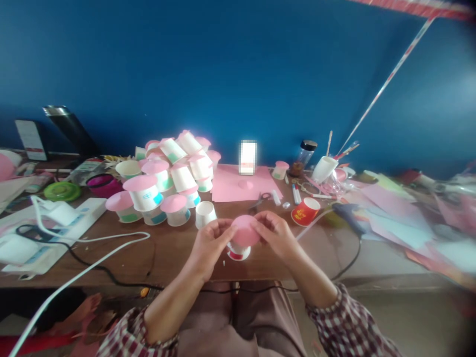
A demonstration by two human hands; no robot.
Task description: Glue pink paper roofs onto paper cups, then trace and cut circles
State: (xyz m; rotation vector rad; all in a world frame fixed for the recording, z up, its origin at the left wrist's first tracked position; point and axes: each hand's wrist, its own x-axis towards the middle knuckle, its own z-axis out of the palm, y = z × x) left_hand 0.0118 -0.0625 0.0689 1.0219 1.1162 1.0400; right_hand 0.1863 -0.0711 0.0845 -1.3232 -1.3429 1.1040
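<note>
My left hand [208, 241] and my right hand [275, 233] both pinch a pink paper disc [244, 230] at its edges. The disc sits on top of a small white paper cup with a red band [238, 253], which stands upside down near the front edge of the brown table [174, 253]. Both hands have their fingers curled onto the pink top. A single white cup [205, 214] stands just behind my left hand.
A pile of pink-topped cups [167, 178] fills the back left. A pink paper sheet [243, 184], scissors [260, 202], glue sticks [296, 193], a red cup [305, 211] and a glue gun [347, 214] lie behind and to the right. Cables [92, 243] cross the left side.
</note>
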